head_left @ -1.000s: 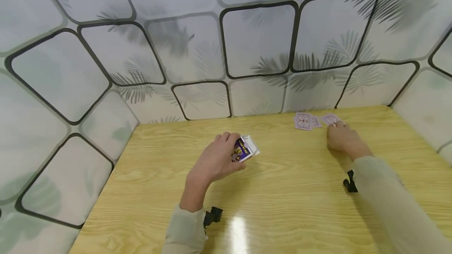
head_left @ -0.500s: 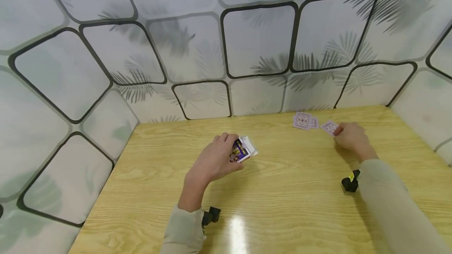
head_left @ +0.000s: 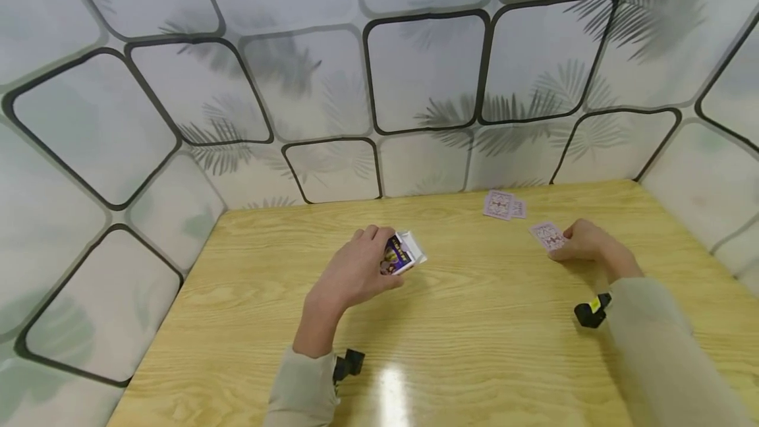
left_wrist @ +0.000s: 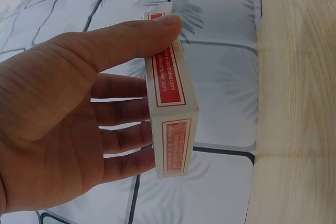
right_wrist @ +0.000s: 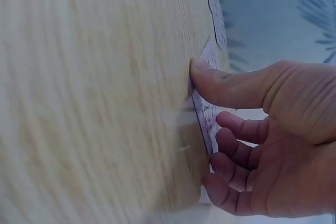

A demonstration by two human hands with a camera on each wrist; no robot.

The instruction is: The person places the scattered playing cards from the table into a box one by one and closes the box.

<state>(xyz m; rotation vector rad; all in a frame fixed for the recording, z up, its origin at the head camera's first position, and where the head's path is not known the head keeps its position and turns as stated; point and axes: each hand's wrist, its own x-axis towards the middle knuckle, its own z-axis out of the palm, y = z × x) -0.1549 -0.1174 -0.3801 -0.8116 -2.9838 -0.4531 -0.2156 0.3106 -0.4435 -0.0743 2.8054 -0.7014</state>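
My left hand point(head_left: 350, 275) holds a card box point(head_left: 396, 257) above the table, its white flap sticking out open at the far end. In the left wrist view the thumb presses the red-and-white narrow side of the box point(left_wrist: 169, 85), while the fingers lie behind it. Over at the right, my right hand point(head_left: 593, 248) pinches a playing card point(head_left: 547, 236) by its near edge, the pink patterned back facing up. The right wrist view shows the thumb on the card point(right_wrist: 206, 114), very close over the wood, with the other fingers curled beside its edge.
A few more playing cards point(head_left: 498, 205) lie overlapping face down near the back edge of the wooden table point(head_left: 474, 321). A wall covering with dark-lined shapes and leaves point(head_left: 427, 78) rises right behind the table and at both sides.
My right hand has drawn one card toward me, away from the other cards, and it now lies apart from them. My left hand keeps the box nearly still.
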